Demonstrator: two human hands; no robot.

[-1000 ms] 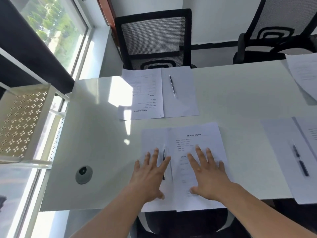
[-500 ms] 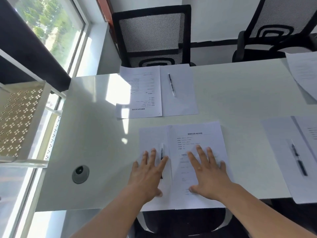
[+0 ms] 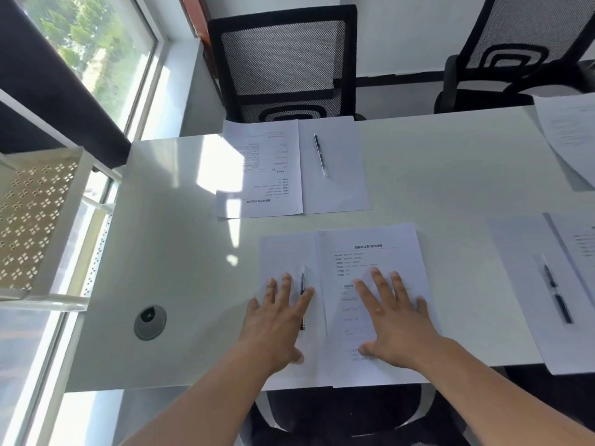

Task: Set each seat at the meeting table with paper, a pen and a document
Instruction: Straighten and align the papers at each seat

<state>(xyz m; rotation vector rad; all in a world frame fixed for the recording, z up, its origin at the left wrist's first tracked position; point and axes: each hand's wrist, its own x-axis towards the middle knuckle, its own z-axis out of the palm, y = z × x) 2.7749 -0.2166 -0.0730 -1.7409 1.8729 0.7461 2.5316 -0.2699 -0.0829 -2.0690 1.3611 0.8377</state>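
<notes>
At the lower centre of the frame, both hands spread flat on one seat's set.

Left hand pressed with straight fingers on the blank paper, index finger touching the pen; right hand likewise flat on the printed document, which overlaps the paper's right edge. Pen's long axis pointing up-frame, away from the desk's near edge, lying just right of the left hand's fingers, so nearer that hand. Above, a second set at the far chair; more sheets and another pen at right. Seat apparently complete, perhaps final squaring.
</notes>
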